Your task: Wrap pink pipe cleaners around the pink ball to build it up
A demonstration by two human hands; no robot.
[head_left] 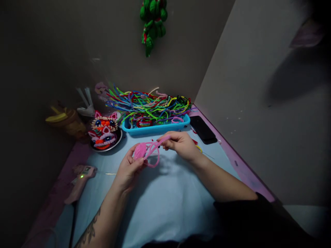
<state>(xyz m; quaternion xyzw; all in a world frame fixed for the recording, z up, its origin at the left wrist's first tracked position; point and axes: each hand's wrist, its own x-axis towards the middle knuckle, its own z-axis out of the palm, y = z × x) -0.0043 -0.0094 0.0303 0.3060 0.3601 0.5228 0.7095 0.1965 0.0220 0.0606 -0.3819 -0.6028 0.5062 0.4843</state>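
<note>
Between the fingers and thumb of my left hand point(130, 168) is a pink pipe-cleaner piece point(140, 151), a rounded, tightly wound body with loose loops trailing to the right. My right hand point(181, 144) pinches the pink strands point(165, 138) at their far end. Both hands are raised over the blue-covered table point(165, 213), and the loops span the gap between them. Part of the wound body is hidden by my left fingers.
A blue tray point(155, 130) heaped with colourful pipe cleaners point(147, 106) lies behind my hands. Left stand a bowl point(119, 137) of fuzzy animal-face figures point(104, 132) and a pink glue gun point(80, 184) with a lit green light. A black phone point(203, 129) lies right.
</note>
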